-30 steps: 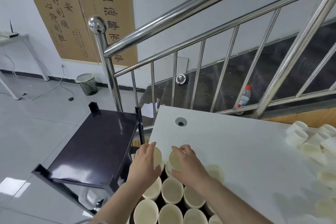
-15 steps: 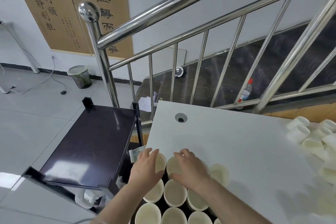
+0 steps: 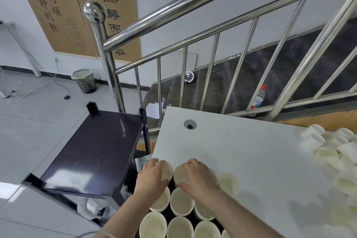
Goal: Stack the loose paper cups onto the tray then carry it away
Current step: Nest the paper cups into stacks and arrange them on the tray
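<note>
- Our left hand [image 3: 152,177] and right hand [image 3: 197,177] each curl around an upright paper cup [image 3: 180,174] near the white table's [image 3: 251,156] near-left corner.
- Loose cups [image 3: 326,149] lie tipped, far right.

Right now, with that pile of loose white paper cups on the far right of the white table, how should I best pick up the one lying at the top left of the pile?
The loose white paper cup lies on its side on the white table, apart from both hands. Probably come from above and pinch across its side wall near the middle, since the wall faces up and neighbours crowd its right.
</note>
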